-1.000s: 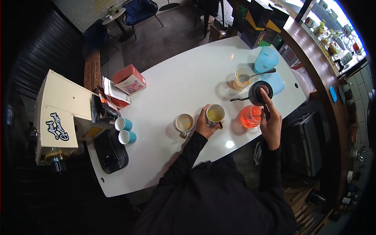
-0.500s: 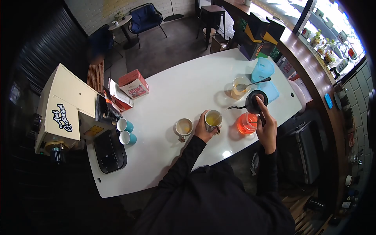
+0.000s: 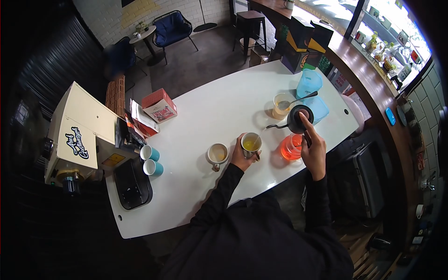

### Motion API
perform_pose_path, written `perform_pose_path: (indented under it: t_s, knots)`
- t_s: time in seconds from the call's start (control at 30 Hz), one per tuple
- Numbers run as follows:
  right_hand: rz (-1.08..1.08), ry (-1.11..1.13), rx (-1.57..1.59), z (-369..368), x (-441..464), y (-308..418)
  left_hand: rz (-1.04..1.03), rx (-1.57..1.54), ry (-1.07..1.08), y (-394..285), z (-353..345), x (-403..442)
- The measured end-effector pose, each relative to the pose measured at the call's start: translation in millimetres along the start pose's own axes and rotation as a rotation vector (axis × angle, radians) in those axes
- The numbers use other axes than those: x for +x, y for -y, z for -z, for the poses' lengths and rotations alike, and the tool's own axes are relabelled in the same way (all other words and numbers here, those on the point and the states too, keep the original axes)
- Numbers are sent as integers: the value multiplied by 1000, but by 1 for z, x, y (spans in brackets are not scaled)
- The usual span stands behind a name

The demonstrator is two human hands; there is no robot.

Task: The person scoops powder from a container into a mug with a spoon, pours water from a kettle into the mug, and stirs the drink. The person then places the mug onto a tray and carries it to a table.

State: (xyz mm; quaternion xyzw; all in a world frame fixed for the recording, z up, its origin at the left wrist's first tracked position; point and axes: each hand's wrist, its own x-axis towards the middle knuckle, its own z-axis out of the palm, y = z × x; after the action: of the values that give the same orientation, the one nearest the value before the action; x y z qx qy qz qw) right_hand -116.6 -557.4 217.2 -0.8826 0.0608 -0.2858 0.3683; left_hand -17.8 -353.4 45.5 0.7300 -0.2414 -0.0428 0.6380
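My left hand (image 3: 241, 157) is wrapped around a mug (image 3: 251, 143) of yellow-green liquid on the white table. In my right hand (image 3: 315, 153) is the handle of a black gooseneck kettle (image 3: 298, 122), its thumb or a finger against the lid. The kettle's spout (image 3: 277, 126) points left, above and to the right of the mug. A thin pale streak shows inside the mug; I cannot tell whether it is poured liquid or a utensil. Left of my left hand stands a second mug (image 3: 217, 153). Below the kettle is a clear vessel of red liquid (image 3: 291, 148).
A cup (image 3: 278, 112) with a strainer (image 3: 285, 104) across it stands behind the kettle, beside light blue containers (image 3: 310, 83). Further left are two teal cups (image 3: 153, 167), a red-and-white box (image 3: 160, 108), a black tray (image 3: 133, 184) and a cream machine (image 3: 77, 126).
The whole view has shifted slightly. The kettle in my right hand has moved a little left, its spout now nearer the mug. My left hand still holds the mug.
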Motion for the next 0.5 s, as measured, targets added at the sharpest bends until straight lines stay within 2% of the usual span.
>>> perform_pose_path:
  t_s: [0.23, 0.5]
  knots:
    - [-14, 2, -24, 2, 3, 7, 84, -30, 34, -5, 3, -1]
    - [-22, 3, -53, 2, 7, 11, 57, -7, 31, -4, 4, 0]
